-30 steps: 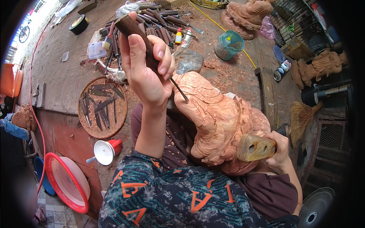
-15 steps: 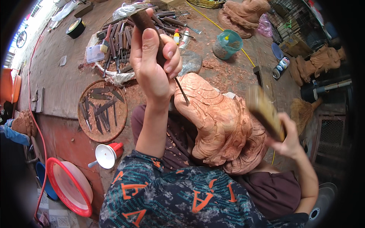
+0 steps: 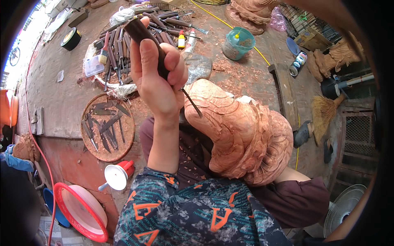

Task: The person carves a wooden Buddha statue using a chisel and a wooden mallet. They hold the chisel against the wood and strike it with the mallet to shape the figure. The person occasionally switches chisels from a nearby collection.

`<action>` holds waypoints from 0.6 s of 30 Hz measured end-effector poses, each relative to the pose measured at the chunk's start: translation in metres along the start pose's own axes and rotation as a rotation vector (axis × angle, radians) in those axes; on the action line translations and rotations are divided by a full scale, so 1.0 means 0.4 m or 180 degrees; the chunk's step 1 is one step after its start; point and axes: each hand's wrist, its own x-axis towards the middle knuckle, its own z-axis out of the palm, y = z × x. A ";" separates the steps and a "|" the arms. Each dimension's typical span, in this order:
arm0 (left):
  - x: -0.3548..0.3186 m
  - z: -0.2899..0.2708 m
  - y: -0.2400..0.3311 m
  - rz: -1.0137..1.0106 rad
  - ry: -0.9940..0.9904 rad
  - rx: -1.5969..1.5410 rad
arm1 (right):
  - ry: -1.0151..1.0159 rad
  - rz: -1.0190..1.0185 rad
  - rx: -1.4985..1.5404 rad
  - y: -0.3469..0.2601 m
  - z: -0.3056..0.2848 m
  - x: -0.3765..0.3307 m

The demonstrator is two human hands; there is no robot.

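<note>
My left hand point(image 3: 158, 71) is closed around the dark wooden handle of a carving chisel point(image 3: 141, 32). Its thin metal shaft slants down to the right, and the tip meets the upper left part of a reddish wood carving point(image 3: 242, 135). The carving rests across my lap, with carved folds and ridges over its surface. Of my right arm, only a strip of forearm point(image 3: 357, 209) shows at the lower right rim. The right hand itself cannot be seen, nor can the wooden mallet it held earlier. A brown blurred shape crosses the top right rim.
Several chisels point(image 3: 119, 53) lie heaped ahead on the left. A round tray point(image 3: 85, 137) of blades sits beside my left knee. A teal bucket point(image 3: 232, 52), a spray can point(image 3: 298, 63) and other carvings point(image 3: 340, 57) stand farther off. A fan point(image 3: 342, 205) is at lower right.
My right hand and the mallet have swung away from the carving and out of sight. The left hand keeps the chisel at nearly the same spot; the whole view has shifted slightly.
</note>
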 end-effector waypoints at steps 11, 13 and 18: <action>-0.002 -0.002 0.000 -0.0021 0.0145 0.0061 | -0.0660 0.0239 0.0019 -0.034 -0.027 0.025; -0.001 0.000 -0.001 -0.0067 0.0227 0.0032 | -0.0701 0.0282 0.0021 -0.034 -0.032 0.026; 0.000 -0.013 -0.005 -0.0148 0.0180 -0.0159 | -0.0811 0.0366 0.0027 -0.039 -0.041 0.031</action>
